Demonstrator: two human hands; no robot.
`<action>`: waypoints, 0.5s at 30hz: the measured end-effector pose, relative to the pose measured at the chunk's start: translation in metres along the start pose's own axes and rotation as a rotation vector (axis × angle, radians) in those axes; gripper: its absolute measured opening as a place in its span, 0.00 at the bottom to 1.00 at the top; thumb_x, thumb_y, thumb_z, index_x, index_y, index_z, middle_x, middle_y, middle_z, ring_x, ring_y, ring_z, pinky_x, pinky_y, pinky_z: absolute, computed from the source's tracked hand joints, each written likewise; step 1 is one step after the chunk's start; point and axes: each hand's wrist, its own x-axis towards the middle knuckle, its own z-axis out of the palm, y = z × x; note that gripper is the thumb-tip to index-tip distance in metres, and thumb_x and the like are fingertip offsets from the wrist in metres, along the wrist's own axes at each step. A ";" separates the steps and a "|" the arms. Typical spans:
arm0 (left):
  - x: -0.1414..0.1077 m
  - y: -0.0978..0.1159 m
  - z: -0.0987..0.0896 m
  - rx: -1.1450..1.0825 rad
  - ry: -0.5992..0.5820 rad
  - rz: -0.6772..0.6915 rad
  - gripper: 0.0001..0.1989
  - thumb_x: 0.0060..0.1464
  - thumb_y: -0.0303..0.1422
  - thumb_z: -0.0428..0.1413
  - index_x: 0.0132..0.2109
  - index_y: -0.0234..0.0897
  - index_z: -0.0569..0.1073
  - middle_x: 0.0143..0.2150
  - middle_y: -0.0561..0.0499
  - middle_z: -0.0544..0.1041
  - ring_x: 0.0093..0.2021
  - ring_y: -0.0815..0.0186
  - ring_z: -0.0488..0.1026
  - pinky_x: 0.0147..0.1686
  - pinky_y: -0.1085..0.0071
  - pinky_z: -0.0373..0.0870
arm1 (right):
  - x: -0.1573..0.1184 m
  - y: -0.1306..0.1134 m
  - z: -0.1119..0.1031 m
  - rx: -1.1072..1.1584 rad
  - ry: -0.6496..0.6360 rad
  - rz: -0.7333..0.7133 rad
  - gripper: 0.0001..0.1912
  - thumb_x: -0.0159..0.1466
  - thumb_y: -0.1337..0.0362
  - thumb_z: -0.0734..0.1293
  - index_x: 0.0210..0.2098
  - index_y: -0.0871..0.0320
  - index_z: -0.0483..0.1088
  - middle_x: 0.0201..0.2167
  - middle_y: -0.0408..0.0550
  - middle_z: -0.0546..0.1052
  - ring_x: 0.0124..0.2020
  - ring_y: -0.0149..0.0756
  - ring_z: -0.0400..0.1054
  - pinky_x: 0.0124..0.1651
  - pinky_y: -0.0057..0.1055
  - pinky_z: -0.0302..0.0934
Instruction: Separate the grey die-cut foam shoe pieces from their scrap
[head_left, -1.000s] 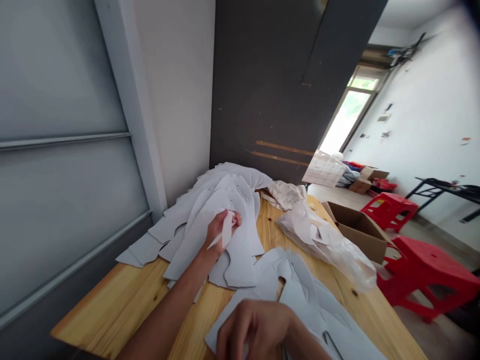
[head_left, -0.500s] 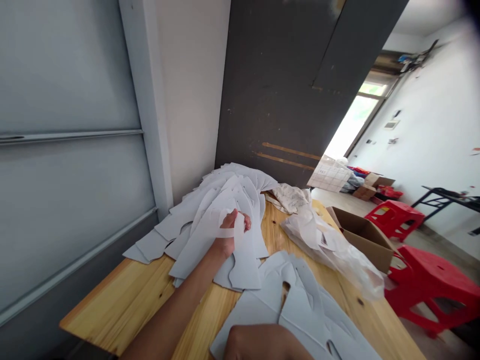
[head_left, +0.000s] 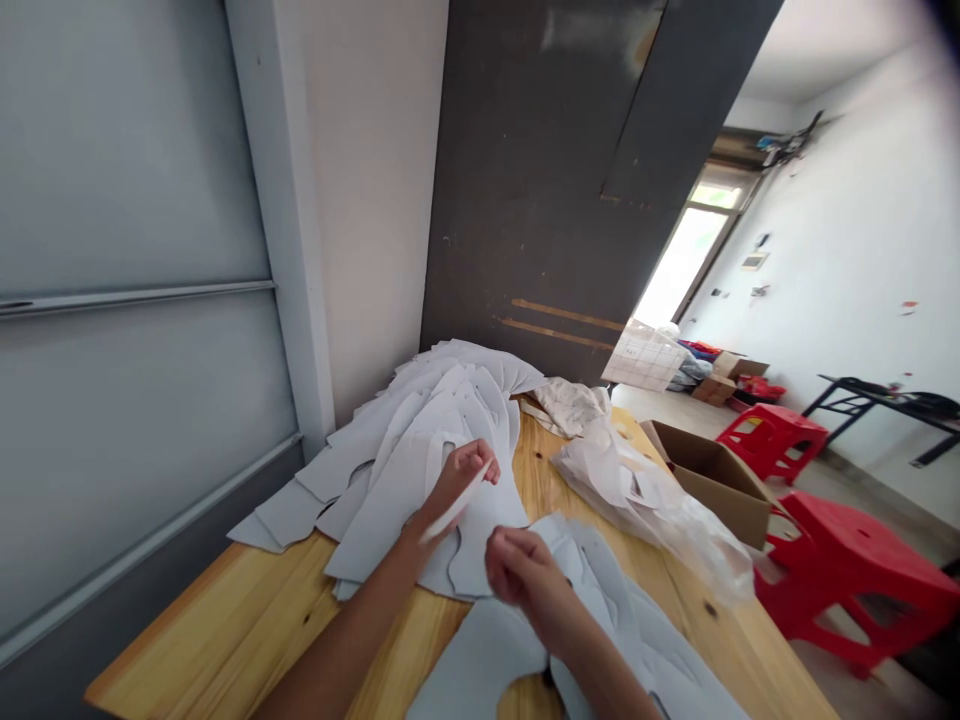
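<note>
My left hand [head_left: 459, 478] is closed on a thin white strip [head_left: 459, 508], which slants down across the wrist. It hovers over a large fanned pile of pale grey-white cut sheets [head_left: 405, 500] with curved edges. My right hand [head_left: 519, 565] is a loose fist just to the right and nearer to me; whatever its fingers hold, if anything, is hidden. Below it spreads a second group of similar cut pieces [head_left: 480, 650], one with a curved cut-out. The two hands are apart.
The pieces lie on a wooden table [head_left: 217, 620]. At its right are a crumpled cloth [head_left: 574, 403] and a clear plastic bag [head_left: 652, 500]. Beyond the edge stand a cardboard box [head_left: 720, 495] and red stools [head_left: 862, 560]. A grey panel [head_left: 135, 430] borders the left.
My right hand has risen from the bottom edge toward my left hand, now showing as a fist. The strip at my left hand has turned to a slant. The view has shifted slightly.
</note>
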 end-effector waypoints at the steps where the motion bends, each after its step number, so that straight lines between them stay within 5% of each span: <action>1: 0.001 -0.002 0.001 0.026 -0.022 0.014 0.36 0.33 0.68 0.69 0.26 0.41 0.68 0.24 0.54 0.65 0.30 0.63 0.62 0.34 0.63 0.59 | 0.004 -0.004 -0.005 0.006 0.095 -0.062 0.28 0.63 0.40 0.73 0.23 0.58 0.68 0.16 0.35 0.62 0.18 0.24 0.50 0.22 0.26 0.41; 7: 0.004 -0.013 0.010 0.146 -0.012 0.071 0.33 0.41 0.63 0.69 0.35 0.37 0.74 0.28 0.58 0.68 0.28 0.70 0.61 0.31 0.71 0.57 | 0.013 -0.009 -0.022 -0.080 0.287 -0.162 0.25 0.59 0.41 0.76 0.27 0.56 0.70 0.21 0.38 0.65 0.23 0.28 0.56 0.26 0.27 0.49; 15: 0.001 -0.018 0.006 0.320 -0.038 0.038 0.32 0.57 0.58 0.60 0.52 0.34 0.81 0.29 0.56 0.69 0.27 0.70 0.62 0.30 0.72 0.59 | 0.016 -0.007 -0.030 -0.254 0.309 -0.192 0.21 0.61 0.45 0.75 0.28 0.57 0.72 0.22 0.38 0.64 0.24 0.30 0.54 0.27 0.28 0.47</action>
